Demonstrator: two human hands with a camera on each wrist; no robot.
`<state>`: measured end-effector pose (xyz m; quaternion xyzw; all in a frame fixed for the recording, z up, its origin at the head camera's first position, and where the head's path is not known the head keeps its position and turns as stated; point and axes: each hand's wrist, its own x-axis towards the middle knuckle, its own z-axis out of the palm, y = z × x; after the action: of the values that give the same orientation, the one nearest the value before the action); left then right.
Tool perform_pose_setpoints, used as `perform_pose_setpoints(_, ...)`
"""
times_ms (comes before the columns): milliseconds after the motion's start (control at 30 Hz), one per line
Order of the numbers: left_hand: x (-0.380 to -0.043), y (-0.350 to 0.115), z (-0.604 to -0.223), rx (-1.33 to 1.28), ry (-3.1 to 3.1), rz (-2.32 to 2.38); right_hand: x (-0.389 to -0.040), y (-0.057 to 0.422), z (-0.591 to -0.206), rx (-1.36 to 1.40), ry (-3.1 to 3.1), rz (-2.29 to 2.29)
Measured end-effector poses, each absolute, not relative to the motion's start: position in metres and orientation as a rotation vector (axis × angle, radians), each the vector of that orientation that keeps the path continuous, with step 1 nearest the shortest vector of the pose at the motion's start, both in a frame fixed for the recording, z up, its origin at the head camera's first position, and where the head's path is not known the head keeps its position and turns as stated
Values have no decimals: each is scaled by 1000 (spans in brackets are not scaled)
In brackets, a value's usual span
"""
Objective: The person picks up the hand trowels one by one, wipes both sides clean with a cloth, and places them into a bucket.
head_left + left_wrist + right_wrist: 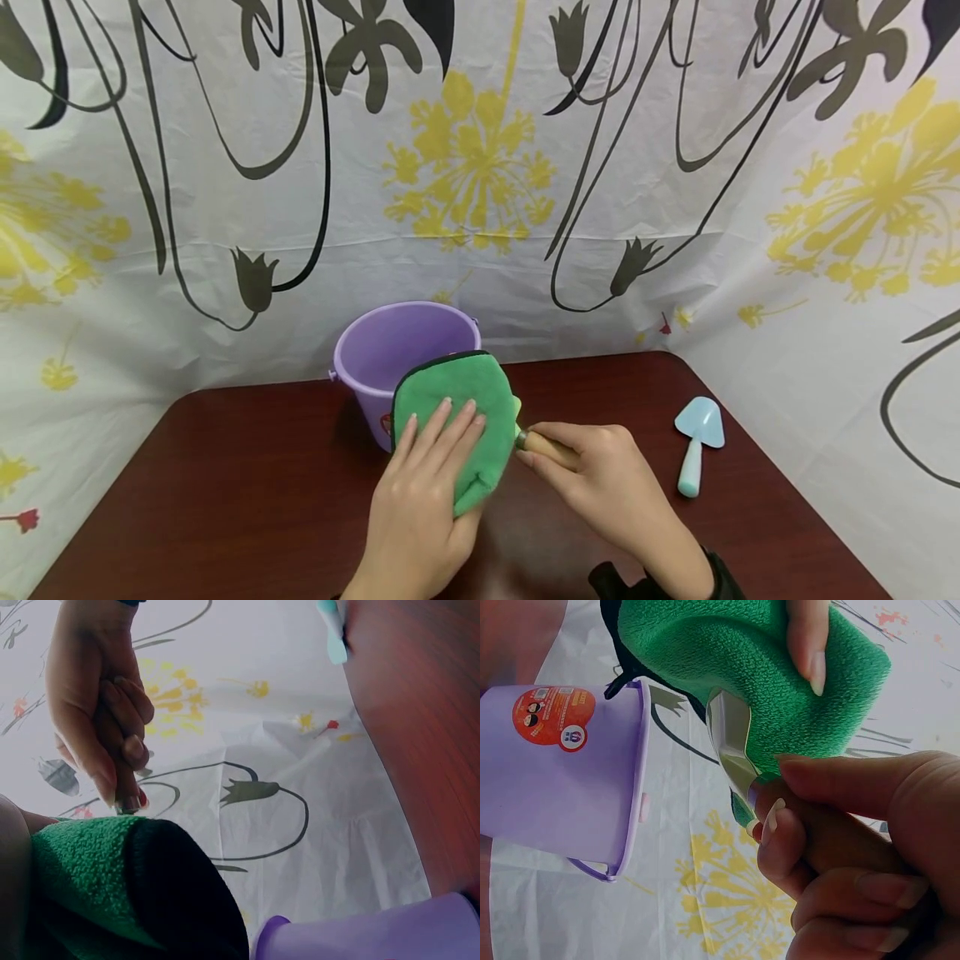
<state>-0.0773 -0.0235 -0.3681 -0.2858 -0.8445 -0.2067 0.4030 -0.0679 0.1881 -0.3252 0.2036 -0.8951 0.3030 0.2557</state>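
My right hand (607, 471) grips the wooden handle (551, 450) of a small garden trowel, its pale metal blade (731, 724) partly covered by a green cloth (457, 400). The cloth is fuzzy with a dark edge. My left hand (423, 500) holds it against the blade, fingers laid across the top and the thumb mostly hidden below. In the right wrist view, one left-hand digit presses into the fuzzy side. Both hands are above the table, in front of a purple bucket (363, 404).
The bucket stands upright at the back of the dark red-brown table (247, 500). A light blue trowel (701, 425) lies near the table's right edge. Patterned white fabric (480, 275) hangs behind the table and along its sides.
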Motion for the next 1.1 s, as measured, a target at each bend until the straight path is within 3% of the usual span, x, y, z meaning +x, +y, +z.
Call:
perform_pose_setpoints(800,-94,-45,-364,-493,-2233,-641,-65,190,-323,562,-2431,841)
perform_pose_setpoints(1100,-89,-37,-367,-624,-2138,-617,-65,192,-323,569,-2408,820)
